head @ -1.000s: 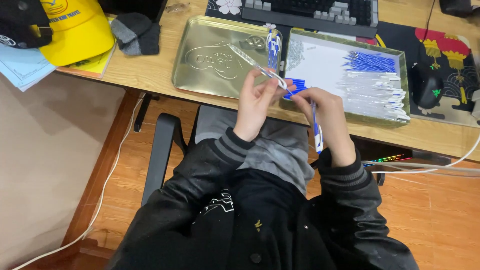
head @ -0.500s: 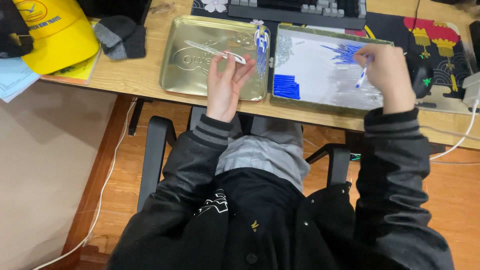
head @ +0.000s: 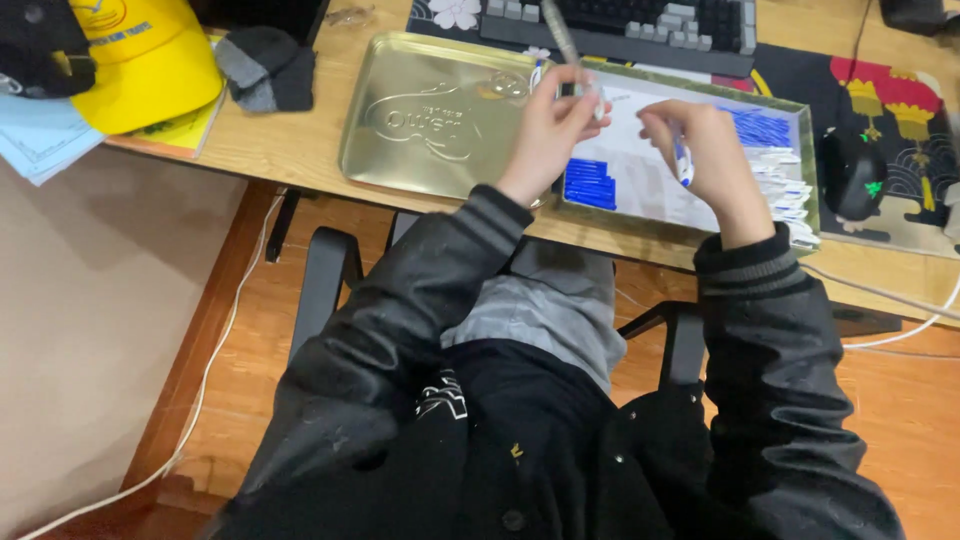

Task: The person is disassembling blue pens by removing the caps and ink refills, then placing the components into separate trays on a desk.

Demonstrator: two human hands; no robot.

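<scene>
My left hand (head: 548, 128) is raised over the seam between two metal trays, pinching a thin clear pen tube (head: 562, 38) that points up and away. My right hand (head: 697, 148) hovers over the right tray (head: 805, 215) and holds a small blue and white pen part (head: 682, 162). That tray carries a stack of blue caps (head: 590, 184) at its near left, a heap of blue pieces (head: 757, 127) at its far right and a row of white pieces (head: 783, 185) along its right side. The gold embossed tray (head: 430, 120) on the left looks nearly bare.
A keyboard (head: 640, 28) lies behind the trays. A black mouse (head: 850, 172) sits on a patterned mat at the right. At the left are a yellow cap (head: 140, 60), a grey and black glove (head: 262, 68) and blue papers (head: 40, 135). White cables (head: 900, 300) hang off the desk's right edge.
My left hand has moved right from the gold tray and lifted the clear tube. My right hand has come left from the blue heap toward the left hand.
</scene>
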